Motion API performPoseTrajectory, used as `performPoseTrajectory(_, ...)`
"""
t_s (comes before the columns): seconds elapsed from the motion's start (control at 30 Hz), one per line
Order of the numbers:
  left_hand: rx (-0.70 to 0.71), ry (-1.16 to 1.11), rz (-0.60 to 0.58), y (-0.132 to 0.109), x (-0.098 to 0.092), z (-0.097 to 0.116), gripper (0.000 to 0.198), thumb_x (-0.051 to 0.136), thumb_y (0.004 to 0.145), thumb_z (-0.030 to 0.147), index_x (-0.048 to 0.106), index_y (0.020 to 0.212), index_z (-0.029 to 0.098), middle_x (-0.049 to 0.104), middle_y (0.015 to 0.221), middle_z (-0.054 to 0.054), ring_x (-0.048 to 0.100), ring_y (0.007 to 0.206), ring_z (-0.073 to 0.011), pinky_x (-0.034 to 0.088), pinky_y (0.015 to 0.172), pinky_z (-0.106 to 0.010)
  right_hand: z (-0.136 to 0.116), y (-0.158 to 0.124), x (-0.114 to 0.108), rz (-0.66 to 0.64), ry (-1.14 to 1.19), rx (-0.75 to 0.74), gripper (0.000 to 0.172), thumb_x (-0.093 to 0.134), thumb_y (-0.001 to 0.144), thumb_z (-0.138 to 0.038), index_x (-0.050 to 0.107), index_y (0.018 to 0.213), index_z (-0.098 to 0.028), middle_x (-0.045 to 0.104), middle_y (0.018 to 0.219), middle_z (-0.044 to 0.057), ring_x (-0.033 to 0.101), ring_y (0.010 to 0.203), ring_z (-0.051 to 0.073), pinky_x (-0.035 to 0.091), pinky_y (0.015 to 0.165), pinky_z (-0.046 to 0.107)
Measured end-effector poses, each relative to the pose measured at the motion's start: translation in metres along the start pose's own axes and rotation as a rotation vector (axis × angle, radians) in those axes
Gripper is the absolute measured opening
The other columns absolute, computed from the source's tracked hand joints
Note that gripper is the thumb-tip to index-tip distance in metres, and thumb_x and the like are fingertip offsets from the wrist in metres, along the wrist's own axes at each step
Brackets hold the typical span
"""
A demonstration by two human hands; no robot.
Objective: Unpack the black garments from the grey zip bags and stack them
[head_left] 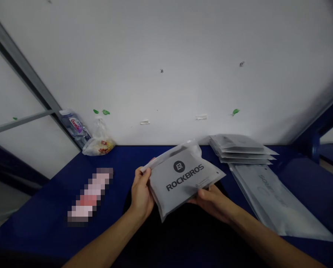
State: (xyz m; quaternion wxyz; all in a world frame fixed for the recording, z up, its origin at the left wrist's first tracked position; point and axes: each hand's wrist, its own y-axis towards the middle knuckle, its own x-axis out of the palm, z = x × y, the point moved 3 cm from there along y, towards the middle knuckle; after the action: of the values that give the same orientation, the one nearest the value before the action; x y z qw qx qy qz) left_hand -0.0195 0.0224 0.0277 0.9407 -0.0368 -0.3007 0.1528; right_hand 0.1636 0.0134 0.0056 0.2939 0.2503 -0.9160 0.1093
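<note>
Between my two hands is a frosted plastic zip bag (180, 182), printed with a dark round logo and the word ROCKBROS. It is tilted, and something grey and flat fills most of it. My left hand (142, 193) grips its left edge, the thumb on the front near the upper left corner. At the lower right, my right hand (211, 201) pinches the bag with the thumb on top and the fingers hidden beneath. The bag is held above the front edge of the blue table (121, 163).
Stacked frosted bags (239, 145) lie at the back right, with a longer frosted bag (278, 201) in front of them. A knotted plastic bag (99, 145) and a clear labelled package (75, 126) are at the back left. A pixelated pink object (92, 195) lies on the left. A white wall (183, 93) rises behind.
</note>
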Motion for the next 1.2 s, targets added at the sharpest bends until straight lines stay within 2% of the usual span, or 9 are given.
performPoseTrajectory(0.17,0.034,0.062,-0.227,0.002,0.006,0.009,0.020,0.059,0.077,0.037,0.049,0.073,0.020,0.065,0.091,0.000,0.060,0.079,-0.0159,0.046,0.064,-0.025,-0.013,-0.001,-0.015,0.275,0.024,0.021,0.033,0.070,0.067,-0.021,0.061,0.098,-0.019,0.067,0.100,0.005,0.063,0.090,0.021,0.047,0.087,0.039)
performPoseTrajectory(0.37,0.053,0.562,-0.423,0.008,0.005,0.010,0.018,0.070,0.070,0.025,0.070,0.087,0.018,0.068,0.082,-0.004,0.060,0.077,-0.0160,0.044,0.071,-0.025,-0.026,-0.008,-0.021,0.232,-0.088,0.051,0.032,0.069,0.062,-0.021,0.063,0.094,-0.019,0.070,0.089,0.005,0.065,0.080,0.022,0.051,0.076,0.039)
performPoseTrajectory(0.57,0.048,0.532,-0.540,0.009,0.004,0.009,0.012,0.060,0.075,0.018,0.072,0.073,0.016,0.069,0.088,-0.006,0.059,0.073,-0.0144,0.044,0.065,-0.024,-0.027,-0.010,-0.023,0.216,-0.117,0.047,0.034,0.070,0.059,-0.023,0.063,0.092,-0.020,0.070,0.088,0.005,0.065,0.079,0.023,0.052,0.072,0.038)
performPoseTrajectory(0.63,0.015,0.482,-0.565,0.008,0.005,0.009,0.011,0.067,0.071,0.017,0.070,0.081,0.017,0.069,0.094,-0.004,0.061,0.082,-0.0154,0.045,0.074,-0.025,-0.027,-0.010,-0.025,0.223,-0.113,0.046,0.034,0.072,0.059,-0.024,0.063,0.091,-0.020,0.070,0.087,0.004,0.065,0.078,0.023,0.052,0.071,0.037)
performPoseTrajectory(0.73,-0.105,0.445,-0.622,0.004,0.007,0.005,0.039,0.078,0.063,0.017,0.066,0.099,0.020,0.069,0.096,-0.004,0.062,0.086,-0.0175,0.047,0.078,-0.029,-0.024,-0.010,-0.024,0.192,-0.148,0.061,0.032,0.072,0.060,-0.024,0.063,0.091,-0.019,0.070,0.082,0.004,0.065,0.075,0.022,0.053,0.070,0.037)
performPoseTrajectory(0.87,-0.233,0.493,-0.726,-0.005,0.010,-0.003,0.039,0.079,0.062,0.017,0.067,0.099,0.014,0.070,0.092,-0.008,0.064,0.084,-0.0210,0.049,0.077,-0.032,-0.019,-0.011,-0.020,0.145,-0.230,0.098,0.037,0.072,0.064,-0.025,0.061,0.099,-0.019,0.069,0.089,0.006,0.065,0.079,0.022,0.052,0.073,0.039)
performPoseTrajectory(0.97,-0.304,0.495,-0.738,-0.009,0.011,-0.009,0.035,0.078,0.064,0.020,0.068,0.096,0.012,0.070,0.088,-0.009,0.065,0.080,-0.0222,0.050,0.075,-0.033,-0.017,-0.009,-0.017,0.167,-0.269,0.148,0.037,0.071,0.067,-0.029,0.060,0.101,-0.019,0.068,0.094,0.007,0.065,0.082,0.022,0.052,0.075,0.038)
performPoseTrajectory(1.07,-0.298,0.428,-0.647,-0.009,0.011,-0.010,0.039,0.078,0.065,0.022,0.066,0.100,0.013,0.070,0.091,-0.009,0.066,0.082,-0.0227,0.050,0.075,-0.033,-0.021,-0.005,-0.017,0.270,-0.270,0.091,0.034,0.067,0.072,-0.039,0.059,0.100,-0.021,0.067,0.090,0.005,0.064,0.079,0.019,0.051,0.072,0.035)
performPoseTrajectory(1.2,-0.247,0.301,-0.526,-0.006,0.010,-0.012,0.047,0.079,0.065,0.026,0.060,0.107,0.015,0.068,0.097,-0.009,0.065,0.085,-0.0232,0.051,0.074,-0.033,-0.028,0.000,-0.022,0.388,-0.298,-0.055,0.025,0.065,0.073,-0.045,0.057,0.076,-0.022,0.059,0.068,-0.003,0.055,0.059,0.012,0.046,0.057,0.026)
